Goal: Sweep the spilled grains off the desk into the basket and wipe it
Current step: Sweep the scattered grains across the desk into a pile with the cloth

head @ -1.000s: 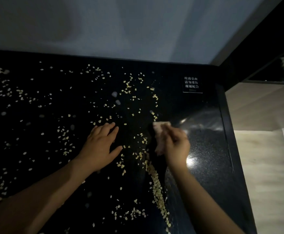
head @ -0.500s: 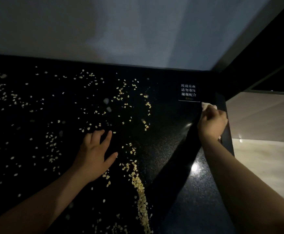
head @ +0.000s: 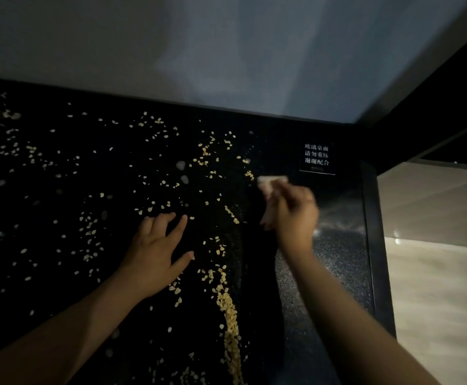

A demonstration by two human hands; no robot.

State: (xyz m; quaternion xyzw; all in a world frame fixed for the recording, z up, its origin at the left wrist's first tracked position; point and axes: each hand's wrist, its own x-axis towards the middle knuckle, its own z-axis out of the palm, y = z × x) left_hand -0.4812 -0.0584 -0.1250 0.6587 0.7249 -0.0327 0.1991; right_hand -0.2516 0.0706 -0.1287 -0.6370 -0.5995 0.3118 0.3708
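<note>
Pale grains point(head: 228, 309) lie scattered over the glossy black desk point(head: 338, 259), thickest in a ridge running toward the near edge. My left hand point(head: 157, 251) rests flat on the desk with fingers spread, grains around it. My right hand point(head: 293, 215) grips a folded pale cloth point(head: 270, 190) and presses it on the desk just right of the grain ridge's far end. No basket is in view.
A grey wall point(head: 226, 51) backs the desk. A small white-lettered label point(head: 317, 157) sits at the far right corner. The desk's right edge point(head: 377, 259) drops to a light wooden floor point(head: 435, 273). The room is dim.
My right hand with the cloth has come back left from the desk's far right corner to the edge of the grains. My left hand has stayed in place.
</note>
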